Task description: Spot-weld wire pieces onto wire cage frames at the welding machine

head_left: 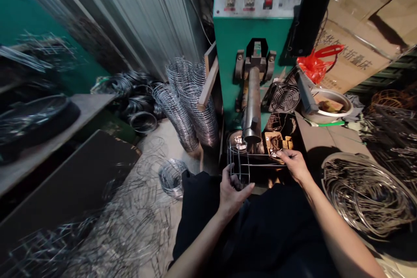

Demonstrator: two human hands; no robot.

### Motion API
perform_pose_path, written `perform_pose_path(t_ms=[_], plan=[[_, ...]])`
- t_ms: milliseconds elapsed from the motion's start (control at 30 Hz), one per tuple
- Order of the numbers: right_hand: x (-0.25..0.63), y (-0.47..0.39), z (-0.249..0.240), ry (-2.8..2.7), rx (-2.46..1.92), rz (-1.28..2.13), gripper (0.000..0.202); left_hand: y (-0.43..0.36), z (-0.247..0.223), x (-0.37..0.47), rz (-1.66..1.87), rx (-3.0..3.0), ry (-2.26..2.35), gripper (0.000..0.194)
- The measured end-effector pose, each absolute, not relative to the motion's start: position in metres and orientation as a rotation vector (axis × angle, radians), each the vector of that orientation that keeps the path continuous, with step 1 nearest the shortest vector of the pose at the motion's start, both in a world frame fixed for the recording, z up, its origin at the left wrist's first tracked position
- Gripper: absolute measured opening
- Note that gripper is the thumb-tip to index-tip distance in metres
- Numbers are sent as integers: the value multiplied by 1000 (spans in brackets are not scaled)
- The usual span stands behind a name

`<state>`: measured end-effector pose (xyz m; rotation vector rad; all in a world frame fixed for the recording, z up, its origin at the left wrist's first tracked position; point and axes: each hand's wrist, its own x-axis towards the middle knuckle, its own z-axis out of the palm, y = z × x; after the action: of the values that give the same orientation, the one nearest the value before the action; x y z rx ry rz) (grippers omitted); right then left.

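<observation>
In the head view my left hand is closed around the lower end of a small wire cage, with the thumb to its right. The cage stands just in front of the thick metal cylinder that juts from the green machine. To the right, my right hand pinches thumb and fingers together at the edge of a small yellow box of metal pieces. What sits between those fingertips is too small to make out.
Tall stacks of wire rings stand left of the machine, and a wire coil lies on the floor. At right are a round tub of bent wires and a white basin. A black phone-like panel hangs at the machine's upper right.
</observation>
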<state>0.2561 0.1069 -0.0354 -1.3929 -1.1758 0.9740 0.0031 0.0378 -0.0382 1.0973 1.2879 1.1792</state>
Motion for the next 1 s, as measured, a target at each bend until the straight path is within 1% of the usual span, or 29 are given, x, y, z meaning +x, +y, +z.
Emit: perform_pose_path(t_ms=[167,467,567,667,733,800,900,933,1000], plan=[[258,111,-32,-1188,-1418,982,59,41,-43,4,1175,1192,1287,84],[257,116,-26,-1199,-1427,968,62,49,-43,4,1194,1139,1273,84],[259,119,-25,-1233,-1436,987,62,51,-41,7,1194,1135,1264,81],[268,110,-24,-1273,-1432,1019,56,43,-33,6,1196,1078,1249,80],[278,93,-25,-1322,-1406,1031,51,32,-20,-4,1154,962,1197,83],[286,68,-26,-1386,-1419,1129,48,19,-3,-24,1087,816,1068,91],[289,31,-23,-1421,-1535,1437,46,7,21,-64,1027,712,787,106],[287,21,-22,-1413,-1561,1525,48,6,26,-76,1038,721,721,110],[279,7,-21,-1409,-1561,1635,57,7,26,-94,1072,737,668,110]])
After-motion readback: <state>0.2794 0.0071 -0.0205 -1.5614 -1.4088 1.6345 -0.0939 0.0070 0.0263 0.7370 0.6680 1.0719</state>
